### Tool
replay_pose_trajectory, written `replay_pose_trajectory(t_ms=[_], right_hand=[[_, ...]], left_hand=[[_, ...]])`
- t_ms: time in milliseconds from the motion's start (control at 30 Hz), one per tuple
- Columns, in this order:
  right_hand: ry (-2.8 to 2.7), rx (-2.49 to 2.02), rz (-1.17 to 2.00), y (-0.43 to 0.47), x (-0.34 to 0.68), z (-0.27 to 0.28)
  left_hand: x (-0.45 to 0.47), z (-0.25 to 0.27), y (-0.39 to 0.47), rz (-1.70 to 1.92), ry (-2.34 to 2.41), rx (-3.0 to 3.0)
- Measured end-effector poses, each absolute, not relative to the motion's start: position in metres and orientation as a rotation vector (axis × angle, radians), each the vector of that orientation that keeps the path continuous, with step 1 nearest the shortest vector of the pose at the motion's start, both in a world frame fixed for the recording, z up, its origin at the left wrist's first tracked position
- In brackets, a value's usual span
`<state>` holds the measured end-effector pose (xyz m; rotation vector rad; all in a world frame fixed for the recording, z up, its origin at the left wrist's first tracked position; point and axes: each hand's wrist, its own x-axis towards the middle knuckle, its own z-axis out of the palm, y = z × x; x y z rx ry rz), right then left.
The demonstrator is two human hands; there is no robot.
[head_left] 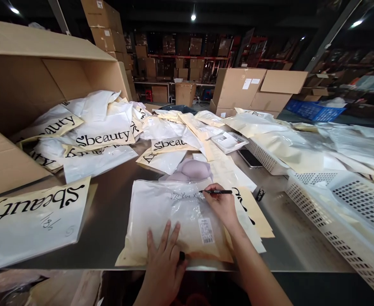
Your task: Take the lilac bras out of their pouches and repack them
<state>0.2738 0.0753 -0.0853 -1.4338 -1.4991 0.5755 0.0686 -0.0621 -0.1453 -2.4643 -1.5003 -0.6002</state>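
One bag (182,210) is laid at the near edge of the counter (107,212), pressed flat by the left hand (165,264), fingers spread wide. A pen (222,191) is pinched by the right hand (223,209). The bag seems light, soft and slippery, best held by both sides.

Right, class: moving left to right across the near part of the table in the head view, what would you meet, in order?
Loose sbeauty bag → left hand → right hand holding a pen → small black item → white basket.
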Motion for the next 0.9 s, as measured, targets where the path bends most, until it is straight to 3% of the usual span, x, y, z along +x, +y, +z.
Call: replay_pose_trajectory(t_ms=[433,667,900], right_hand=[[-1.424,-1.283,0.645,0.041,0.269,-0.084],[-1.279,-1.183,0.824,0.025,0.269,-0.08],[-1.434,-1.396,0.566,0.051,0.273,-0.091]], left_hand=[[0.064,-0.145,-0.057,-0.631,-1.445,-2.544],[0.062,-0.13,-0.058,-0.855,-1.577,-2.579],[0.065,-0.123,-0.043,-0.764,-1.442,-2.618]])
